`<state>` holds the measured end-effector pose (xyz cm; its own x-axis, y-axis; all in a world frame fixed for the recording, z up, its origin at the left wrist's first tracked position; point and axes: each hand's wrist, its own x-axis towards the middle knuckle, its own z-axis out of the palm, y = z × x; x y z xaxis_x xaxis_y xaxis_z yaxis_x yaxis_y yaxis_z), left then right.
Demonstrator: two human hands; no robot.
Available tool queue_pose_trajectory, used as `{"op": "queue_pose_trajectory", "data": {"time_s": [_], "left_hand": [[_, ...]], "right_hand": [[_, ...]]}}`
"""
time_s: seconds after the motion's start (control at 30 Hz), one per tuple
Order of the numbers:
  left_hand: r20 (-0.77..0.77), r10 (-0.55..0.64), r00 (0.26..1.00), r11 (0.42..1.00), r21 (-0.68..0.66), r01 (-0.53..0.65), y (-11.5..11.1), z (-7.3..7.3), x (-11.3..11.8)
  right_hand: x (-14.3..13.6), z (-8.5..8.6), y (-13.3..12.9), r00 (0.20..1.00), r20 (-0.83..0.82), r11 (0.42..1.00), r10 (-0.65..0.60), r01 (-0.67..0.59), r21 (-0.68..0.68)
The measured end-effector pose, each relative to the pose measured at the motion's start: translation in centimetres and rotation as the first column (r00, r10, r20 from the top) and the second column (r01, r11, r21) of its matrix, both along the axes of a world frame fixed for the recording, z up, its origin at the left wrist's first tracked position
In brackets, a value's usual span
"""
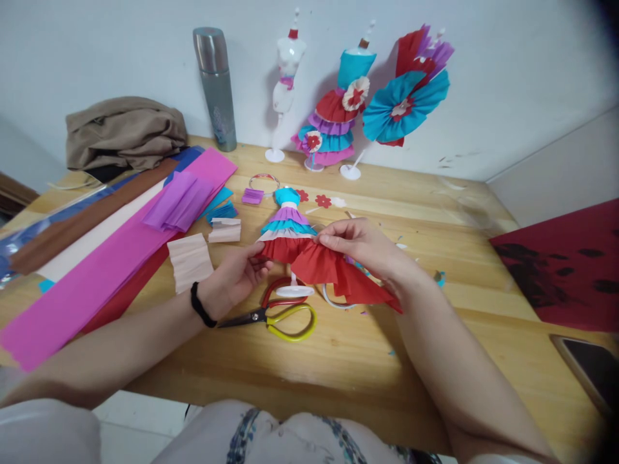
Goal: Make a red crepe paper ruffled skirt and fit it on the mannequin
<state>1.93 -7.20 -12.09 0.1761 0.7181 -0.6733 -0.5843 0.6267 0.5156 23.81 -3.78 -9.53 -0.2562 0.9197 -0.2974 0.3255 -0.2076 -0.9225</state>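
A small mannequin dress [289,216] in tiers of blue, white and purple stands tilted on its white base [294,291]. Around its lowest tier runs a strip of red crepe paper [319,267], gathered on the left and trailing loose to the right. Thumb and finger of my left hand [239,277] pinch the red paper at the skirt's left edge. My right hand [360,241] pinches the same strip at the skirt's right side, with its free end hanging below the wrist. Scissors [290,322] with one yellow and one red handle lie open just in front of the base.
Crepe paper sheets [120,254] are piled on the left, with small beige pieces [191,261] nearby. Behind stand a thermos [215,90], a bare mannequin [290,71] and two dressed mannequins [338,122]. Red paper flowers [323,201] lie behind my hands; a phone [587,367] lies right.
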Motion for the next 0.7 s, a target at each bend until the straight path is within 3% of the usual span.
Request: {"op": "queue_pose_trajectory", "data": {"time_s": [0.3, 0.57, 0.7], "left_hand": [[0.033, 0.015, 0.999, 1.0, -0.004, -0.015, 0.1, -0.3, -0.1], [0.0, 0.048, 0.999, 0.995, -0.087, -0.048, -1.0, 1.2, -0.2], [0.017, 0.001, 1.0, 0.988, -0.153, 0.001, -1.3, 1.6, 0.0]], "right_hand": [[0.3, -0.4, 0.4, 1.0, -0.011, 1.0, -0.017, 0.017, 0.002], [0.3, -0.2, 0.4, 1.0, 0.013, 1.0, 0.018, -0.018, 0.019], [0.3, -0.3, 0.4, 1.0, 0.01, 1.0, 0.016, -0.016, -0.004]]}}
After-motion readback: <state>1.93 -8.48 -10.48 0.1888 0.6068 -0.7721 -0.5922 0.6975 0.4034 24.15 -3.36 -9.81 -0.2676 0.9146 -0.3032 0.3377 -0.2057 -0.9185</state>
